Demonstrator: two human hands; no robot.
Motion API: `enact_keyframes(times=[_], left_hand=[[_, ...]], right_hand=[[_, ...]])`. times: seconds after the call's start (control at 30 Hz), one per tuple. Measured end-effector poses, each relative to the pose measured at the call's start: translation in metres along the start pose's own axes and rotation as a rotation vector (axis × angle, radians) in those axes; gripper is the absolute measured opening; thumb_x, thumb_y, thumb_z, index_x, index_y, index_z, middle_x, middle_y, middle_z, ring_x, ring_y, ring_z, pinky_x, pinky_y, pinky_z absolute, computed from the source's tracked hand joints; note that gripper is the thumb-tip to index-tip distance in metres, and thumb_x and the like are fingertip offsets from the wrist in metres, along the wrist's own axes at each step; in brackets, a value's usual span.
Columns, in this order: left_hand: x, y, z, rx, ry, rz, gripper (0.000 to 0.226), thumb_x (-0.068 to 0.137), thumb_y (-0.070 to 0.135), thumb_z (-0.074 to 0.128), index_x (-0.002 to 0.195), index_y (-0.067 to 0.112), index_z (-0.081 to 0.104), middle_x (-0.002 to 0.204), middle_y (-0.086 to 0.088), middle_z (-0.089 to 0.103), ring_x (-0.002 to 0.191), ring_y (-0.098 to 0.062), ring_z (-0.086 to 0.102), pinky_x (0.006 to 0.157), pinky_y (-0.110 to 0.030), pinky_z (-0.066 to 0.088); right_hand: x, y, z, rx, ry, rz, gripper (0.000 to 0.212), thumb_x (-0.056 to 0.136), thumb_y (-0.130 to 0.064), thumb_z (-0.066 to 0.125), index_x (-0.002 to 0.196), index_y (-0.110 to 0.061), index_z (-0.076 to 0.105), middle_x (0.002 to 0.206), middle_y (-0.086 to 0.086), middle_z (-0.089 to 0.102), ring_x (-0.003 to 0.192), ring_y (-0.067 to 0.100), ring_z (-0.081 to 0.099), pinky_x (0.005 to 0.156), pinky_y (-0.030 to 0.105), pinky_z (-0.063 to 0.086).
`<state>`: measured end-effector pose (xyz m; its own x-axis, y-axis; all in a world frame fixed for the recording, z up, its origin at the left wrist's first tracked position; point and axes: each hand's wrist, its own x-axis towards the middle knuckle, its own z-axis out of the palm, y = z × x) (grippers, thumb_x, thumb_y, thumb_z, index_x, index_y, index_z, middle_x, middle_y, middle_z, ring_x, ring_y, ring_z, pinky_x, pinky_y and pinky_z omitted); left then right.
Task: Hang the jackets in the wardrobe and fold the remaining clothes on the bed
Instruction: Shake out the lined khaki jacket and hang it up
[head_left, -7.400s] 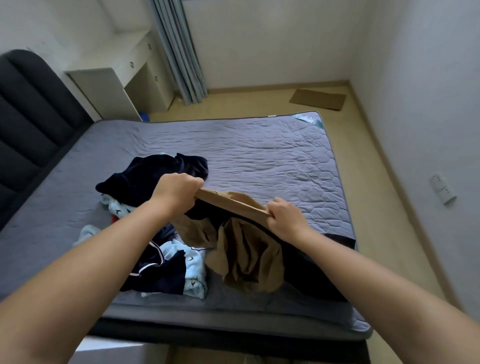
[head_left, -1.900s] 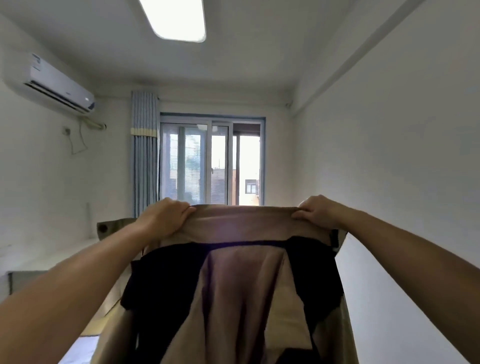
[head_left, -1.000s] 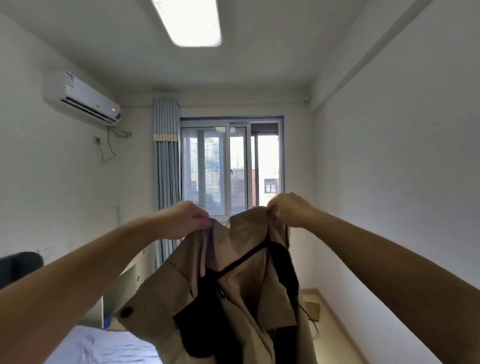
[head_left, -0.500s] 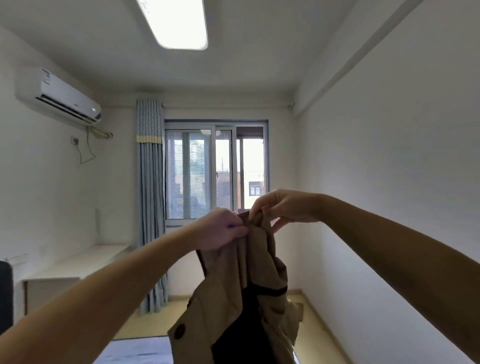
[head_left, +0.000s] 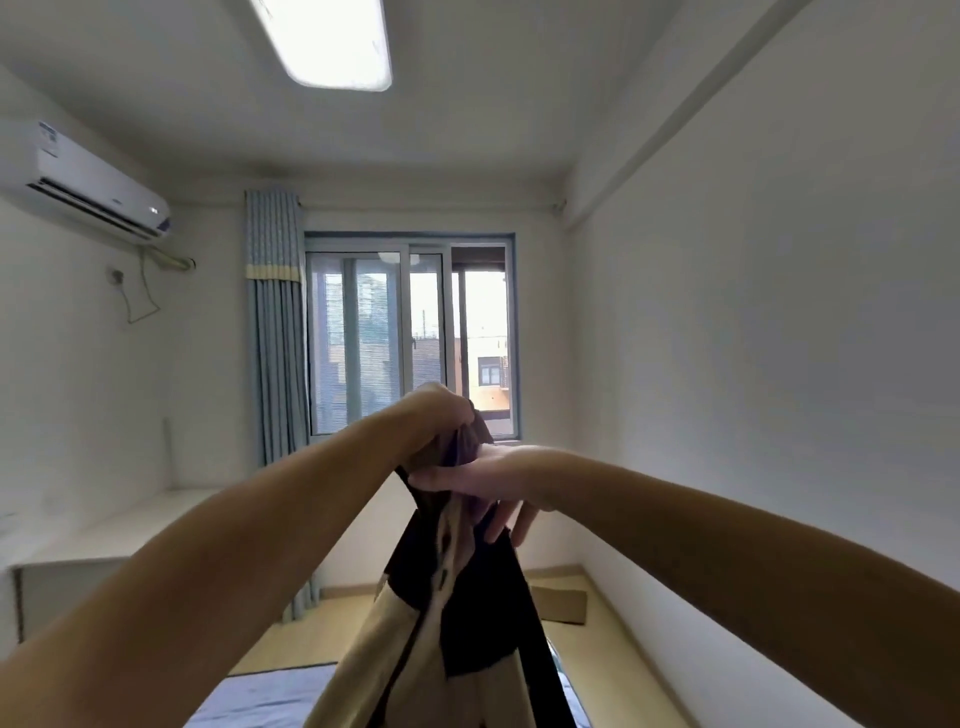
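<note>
Tan jacket (head_left: 467, 613) hangs bunched in the clenched left grip (head_left: 441, 418) alone, right grip (head_left: 488, 483) splayed open, so it may slip.

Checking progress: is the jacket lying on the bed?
No, the jacket hangs in the air above the bed, its top gripped by the left hand.

No legible writing was in view.
The air conditioner (head_left: 88, 182) carried a sticker (head_left: 50, 139) and a small badge (head_left: 117, 199), both too blurred to read.
</note>
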<state>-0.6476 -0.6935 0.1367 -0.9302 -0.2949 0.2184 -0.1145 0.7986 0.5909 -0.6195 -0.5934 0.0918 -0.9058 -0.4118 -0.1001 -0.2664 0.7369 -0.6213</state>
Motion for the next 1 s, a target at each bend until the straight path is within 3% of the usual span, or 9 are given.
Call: enact_keyframes(times=[0.2,0.37,0.47,0.6,0.67,0.73,0.8,0.9,1.0], left_hand=[[-0.009,-0.015,-0.008,-0.167,0.019,-0.014,0.025,0.09,0.023,0.06,0.072,0.009,0.052,0.064,-0.005,0.053,0.053,-0.016,0.05,0.038,-0.023,0.034],[-0.014,-0.037,-0.024,0.061,-0.072,0.176,0.03,0.087,0.038,0.065,0.092,0.009,0.063,0.077,-0.005,0.058,0.069,-0.017,0.054,0.057,-0.026,0.042],[-0.023,-0.058,-0.037,0.354,-0.165,0.368,0.026,0.08,0.038,0.071,0.095,0.018,0.064,0.094,-0.002,0.061,0.087,-0.018,0.057,0.072,-0.028,0.047],[-0.023,-0.098,-0.053,0.591,0.25,0.292,0.047,0.09,0.016,0.055,0.135,0.018,0.041,0.113,-0.011,0.061,0.097,-0.026,0.06,0.075,-0.034,0.048],[-0.028,-0.128,-0.062,0.621,0.296,0.092,0.023,0.092,0.018,0.049,0.113,0.012,0.055,0.104,-0.012,0.061,0.097,-0.03,0.058,0.073,-0.031,0.042],[-0.032,-0.157,-0.062,0.422,0.147,-0.051,0.017,0.092,0.017,0.05,0.078,0.007,0.054,0.081,-0.011,0.055,0.08,-0.028,0.056,0.064,-0.028,0.037],[-0.042,-0.168,-0.049,0.001,0.005,-0.111,0.027,0.095,0.009,0.044,0.069,0.007,0.048,0.065,-0.011,0.05,0.054,-0.022,0.053,0.053,-0.026,0.037],[-0.067,-0.165,-0.028,-0.751,-0.099,-0.198,0.032,0.097,0.003,0.029,0.069,0.008,0.045,0.041,-0.005,0.05,0.03,-0.011,0.05,0.034,-0.018,0.042],[-0.083,-0.157,-0.02,-1.036,-0.062,-0.135,0.026,0.101,0.007,0.028,0.085,0.008,0.05,0.056,-0.003,0.061,0.039,-0.008,0.058,0.037,-0.019,0.048]], right_hand=[[-0.01,0.002,0.004,-0.04,-0.078,-0.012,0.039,0.087,-0.019,0.06,0.124,-0.007,0.054,0.11,0.011,0.066,0.095,0.027,0.069,0.081,0.047,0.057],[0.003,0.022,-0.004,-0.271,0.277,0.011,0.034,0.093,-0.006,0.038,0.118,0.0,0.061,0.117,0.015,0.063,0.104,0.028,0.062,0.089,0.035,0.053],[0.008,0.037,-0.033,-0.324,0.527,-0.037,0.022,0.089,-0.005,0.041,0.098,0.001,0.061,0.109,0.016,0.064,0.091,0.027,0.058,0.073,0.029,0.045],[0.001,0.061,-0.067,-0.366,0.769,0.013,0.028,0.087,-0.01,0.041,0.105,-0.008,0.063,0.108,0.013,0.064,0.091,0.031,0.059,0.071,0.029,0.039],[-0.009,0.081,-0.079,-0.37,0.756,0.122,0.024,0.087,-0.008,0.041,0.098,-0.009,0.063,0.106,0.014,0.063,0.093,0.032,0.059,0.071,0.03,0.039],[-0.017,0.103,-0.081,-0.293,0.751,0.158,0.022,0.084,-0.003,0.041,0.089,-0.008,0.061,0.097,0.015,0.063,0.091,0.033,0.058,0.07,0.03,0.041],[-0.021,0.117,-0.074,-0.15,0.782,0.162,0.021,0.085,0.001,0.041,0.087,0.0,0.063,0.093,0.02,0.062,0.089,0.034,0.059,0.068,0.031,0.043],[-0.026,0.124,-0.053,0.172,0.74,0.116,0.021,0.092,0.0,0.045,0.072,-0.003,0.05,0.093,0.016,0.055,0.071,0.022,0.054,0.057,0.019,0.043],[-0.042,0.116,-0.044,0.78,0.736,-0.065,0.029,0.095,0.005,0.031,0.092,0.0,0.059,0.085,0.015,0.062,0.066,0.023,0.061,0.054,0.028,0.057]])
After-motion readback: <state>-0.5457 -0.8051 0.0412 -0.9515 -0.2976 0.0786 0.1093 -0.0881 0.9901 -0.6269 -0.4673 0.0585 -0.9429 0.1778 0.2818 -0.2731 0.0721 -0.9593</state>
